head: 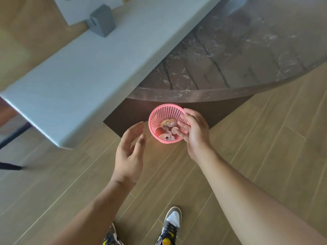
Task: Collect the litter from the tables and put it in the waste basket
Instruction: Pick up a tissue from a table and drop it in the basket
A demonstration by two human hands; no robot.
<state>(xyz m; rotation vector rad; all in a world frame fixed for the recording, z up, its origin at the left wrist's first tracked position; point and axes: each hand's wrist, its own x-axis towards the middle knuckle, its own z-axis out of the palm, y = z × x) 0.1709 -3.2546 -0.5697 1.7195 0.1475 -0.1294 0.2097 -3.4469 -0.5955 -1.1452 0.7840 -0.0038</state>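
A small pink mesh waste basket (163,113) stands on the wooden floor beside a dark table base. Inside it lies litter (167,131): pale round scraps, a red piece and crumpled bits. My right hand (193,131) hovers over the basket's right rim, fingers apart and curled downward, nothing held in them. My left hand (130,151) is just left of the basket, palm turned inward, fingers spread and empty. Neither hand touches the basket that I can see.
A white rectangular table (85,73) runs along the left, with a grey box (102,22) at its far end. A round brown marble table (238,50) fills the upper right, its dark base (127,115) behind the basket. My shoes (171,225) stand below.
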